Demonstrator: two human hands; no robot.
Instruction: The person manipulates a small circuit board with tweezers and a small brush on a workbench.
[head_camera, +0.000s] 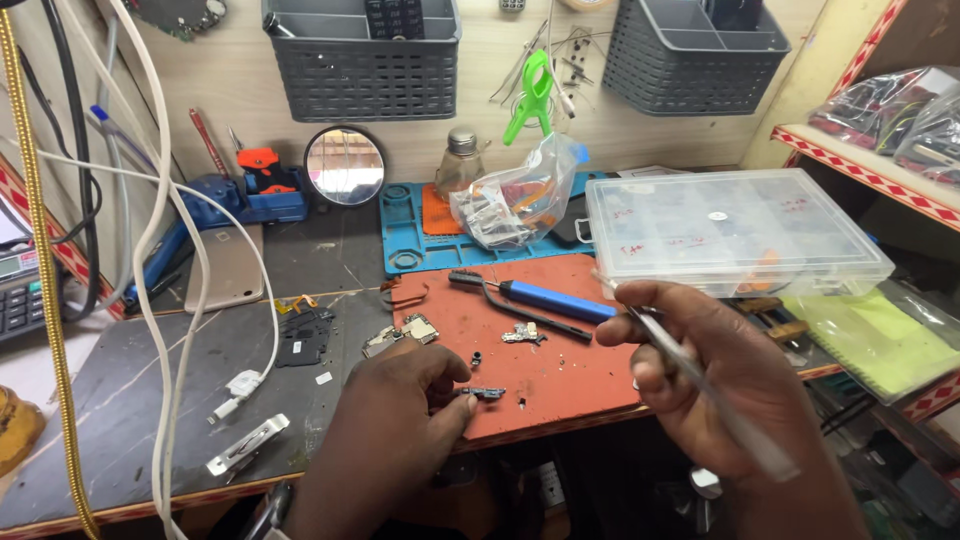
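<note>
My left hand (400, 410) pinches a small grey metal phone part (484, 393) just above the red work mat (560, 370) near its front edge. Held up to the right of it, my right hand (720, 380) grips thin metal tweezers (700, 385), their tips pointing up-left near my fingertips. A blue-handled tool (555, 300) and a bent black brush (510, 305) lie on the mat behind my hands. Small circuit pieces (402, 333) and a tiny metal scrap (523, 334) rest on the mat too.
A clear plastic compartment box (730, 230) sits at the right, a plastic bag of parts (515, 195) on a blue mat (410, 235) behind. White cables (165, 260) hang at the left over the dark bench. A round mirror (344, 166) and grey wall baskets (360, 55) are at the back.
</note>
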